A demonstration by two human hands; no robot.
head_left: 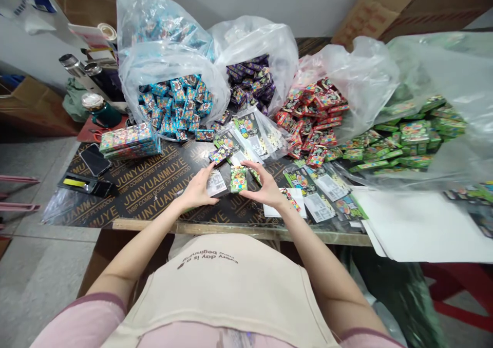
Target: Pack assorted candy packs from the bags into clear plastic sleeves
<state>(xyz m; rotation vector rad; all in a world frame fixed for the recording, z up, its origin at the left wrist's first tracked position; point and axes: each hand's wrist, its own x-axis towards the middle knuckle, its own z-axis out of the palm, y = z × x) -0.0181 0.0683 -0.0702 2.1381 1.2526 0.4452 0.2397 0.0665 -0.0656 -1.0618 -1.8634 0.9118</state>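
Note:
My left hand (198,190) is curved, with thumb and fingers spread apart beside a dark printed packet with a white label (216,182). Its fingertips are close to a small purple candy box (220,155); I cannot tell whether they touch it. My right hand (266,188) has its index finger and thumb at the far and near ends of a small green candy box (238,179). Something partly hidden lies in the hollow of that hand. By my right wrist, a red box (290,199) rests on white paper (272,211).
Open plastic bags spill blue boxes (179,104), purple boxes (250,81), red boxes (316,114) and green boxes (414,135). Printed packets (321,189) lie to the right, near white sheets (416,225). At left are stacked boxes (129,141), a phone (95,159) and a lidded jar (103,111).

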